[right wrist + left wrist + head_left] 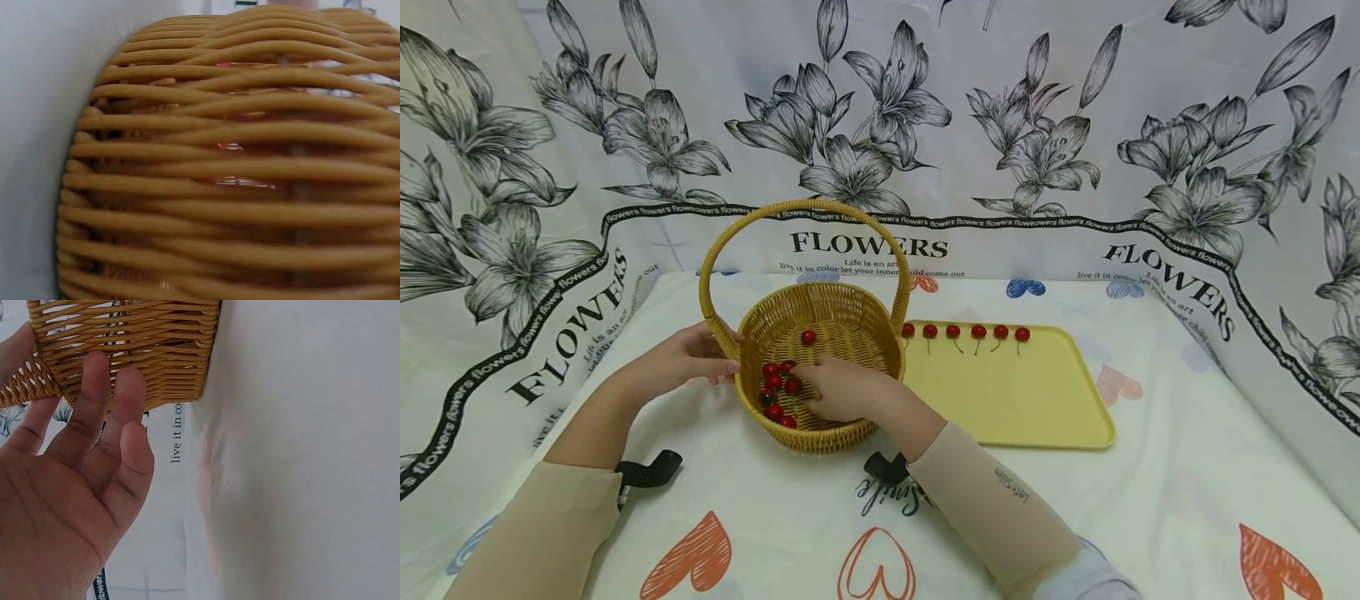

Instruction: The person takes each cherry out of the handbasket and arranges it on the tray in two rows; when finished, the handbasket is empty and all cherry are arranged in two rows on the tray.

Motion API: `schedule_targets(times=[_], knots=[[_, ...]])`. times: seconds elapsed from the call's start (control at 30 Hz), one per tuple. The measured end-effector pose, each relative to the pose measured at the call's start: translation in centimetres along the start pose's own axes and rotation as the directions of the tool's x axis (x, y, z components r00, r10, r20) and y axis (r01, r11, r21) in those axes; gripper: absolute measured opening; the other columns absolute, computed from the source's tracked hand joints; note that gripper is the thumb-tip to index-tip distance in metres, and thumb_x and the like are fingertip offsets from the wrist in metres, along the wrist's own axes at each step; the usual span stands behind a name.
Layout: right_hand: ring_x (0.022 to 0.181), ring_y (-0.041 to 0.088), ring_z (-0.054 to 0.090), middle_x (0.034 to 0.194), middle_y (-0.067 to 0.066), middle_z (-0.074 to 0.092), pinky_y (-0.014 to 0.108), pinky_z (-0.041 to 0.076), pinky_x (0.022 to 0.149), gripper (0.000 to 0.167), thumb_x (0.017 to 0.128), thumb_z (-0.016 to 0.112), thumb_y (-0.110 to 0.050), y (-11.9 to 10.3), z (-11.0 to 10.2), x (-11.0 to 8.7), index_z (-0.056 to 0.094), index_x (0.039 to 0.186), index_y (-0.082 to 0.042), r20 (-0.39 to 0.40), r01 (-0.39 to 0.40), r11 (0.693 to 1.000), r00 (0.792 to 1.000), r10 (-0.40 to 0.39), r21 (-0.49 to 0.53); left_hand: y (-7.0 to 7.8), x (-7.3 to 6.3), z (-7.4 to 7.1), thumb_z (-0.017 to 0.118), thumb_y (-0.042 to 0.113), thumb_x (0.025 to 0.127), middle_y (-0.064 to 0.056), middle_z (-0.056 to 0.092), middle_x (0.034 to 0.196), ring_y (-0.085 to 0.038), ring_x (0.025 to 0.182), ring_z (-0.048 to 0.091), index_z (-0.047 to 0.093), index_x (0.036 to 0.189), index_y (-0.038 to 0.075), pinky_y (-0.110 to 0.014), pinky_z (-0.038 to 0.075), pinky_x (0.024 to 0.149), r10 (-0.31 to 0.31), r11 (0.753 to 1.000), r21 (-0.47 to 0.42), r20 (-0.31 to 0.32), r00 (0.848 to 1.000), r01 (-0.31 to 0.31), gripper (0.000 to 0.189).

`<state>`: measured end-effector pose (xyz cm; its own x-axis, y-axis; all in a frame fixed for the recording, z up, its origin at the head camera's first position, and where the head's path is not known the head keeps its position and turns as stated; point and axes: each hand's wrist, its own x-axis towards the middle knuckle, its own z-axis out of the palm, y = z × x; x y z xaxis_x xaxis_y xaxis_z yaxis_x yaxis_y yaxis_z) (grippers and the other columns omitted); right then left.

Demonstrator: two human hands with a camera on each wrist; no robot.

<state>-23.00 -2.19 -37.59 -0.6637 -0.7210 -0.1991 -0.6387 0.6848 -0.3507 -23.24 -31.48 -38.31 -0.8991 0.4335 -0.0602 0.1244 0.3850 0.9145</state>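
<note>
A yellow wicker basket point(842, 437) with a tall arched handle point(808, 204) holds several red cherries point(773, 412), clustered on its left side, with one cherry point(808, 337) lying apart farther back. My left hand point(688, 358) holds the basket's left edge at the handle's base, its thumb and index finger at the rim. In the left wrist view, the other fingers point(128, 400) lie loosely along the woven outer wall. Inside the basket, my right hand point(842, 390) reaches left to the clustered cherries, index finger extended and thumb apart. The basket wall point(237, 162) hides that hand in the right wrist view.
Right of the basket lies a yellow tray point(1037, 417) with several stemmed cherries point(978, 332) lined up along its back edge. A white cloth point(760, 533) with printed hearts covers the table. Behind hangs a flower-printed curtain point(925, 192).
</note>
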Motion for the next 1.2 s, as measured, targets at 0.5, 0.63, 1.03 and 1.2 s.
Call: schedule_targets(times=[0.5,0.63,1.03,1.2], knots=[[0.101,0.011,0.066,0.113,-0.004,0.073,0.023,0.052,0.089,0.02,0.101,0.067,-0.018,-0.9,0.1,0.8,0.077,0.119,-0.015,-0.079,0.022,0.985,0.996,-0.036,-0.171,-0.7,-0.3,-0.2,0.067,0.008,0.099,-0.013,0.071,0.11,-0.03,0.092,0.069,0.048,0.133,-0.005,-0.04,0.059,0.074,0.023,1.0,-0.014,-0.003,1.0,-0.023,0.041],[0.105,0.011,0.065,0.117,-0.002,0.072,0.023,0.051,0.092,0.025,0.099,0.07,-0.019,-0.5,-1.1,0.0,0.074,0.123,-0.012,-0.109,0.048,0.996,0.992,-0.057,-0.081,-0.6,-0.2,-0.1,0.068,0.008,0.099,-0.013,0.071,0.112,-0.031,0.093,0.07,0.048,0.134,-0.005,-0.04,0.058,0.075,0.016,1.0,-0.012,-0.003,1.0,-0.016,0.042],[0.095,0.01,0.063,0.111,-0.006,0.068,0.024,0.053,0.083,0.026,0.098,0.073,-0.018,2.8,-6.7,-5.3,0.073,0.124,-0.015,-0.25,0.174,0.93,0.964,-0.094,0.322,-0.3,0.1,-0.2,0.068,0.009,0.099,-0.014,0.07,0.113,-0.03,0.093,0.069,0.048,0.134,-0.004,-0.042,0.058,0.076,0.005,1.0,0.004,0.006,1.0,-0.005,0.042],[0.1,0.015,0.067,0.113,-0.002,0.071,0.032,0.056,0.086,0.027,0.097,0.071,-0.012,5.2,-8.4,-7.7,0.073,0.124,-0.011,-0.266,0.161,0.871,0.963,-0.036,0.464,0.0,0.0,0.0,0.067,0.007,0.099,-0.013,0.071,0.112,-0.026,0.092,0.07,0.049,0.133,-0.005,-0.04,0.058,0.075,0.008,1.0,-0.005,0.003,1.0,-0.008,0.041]])
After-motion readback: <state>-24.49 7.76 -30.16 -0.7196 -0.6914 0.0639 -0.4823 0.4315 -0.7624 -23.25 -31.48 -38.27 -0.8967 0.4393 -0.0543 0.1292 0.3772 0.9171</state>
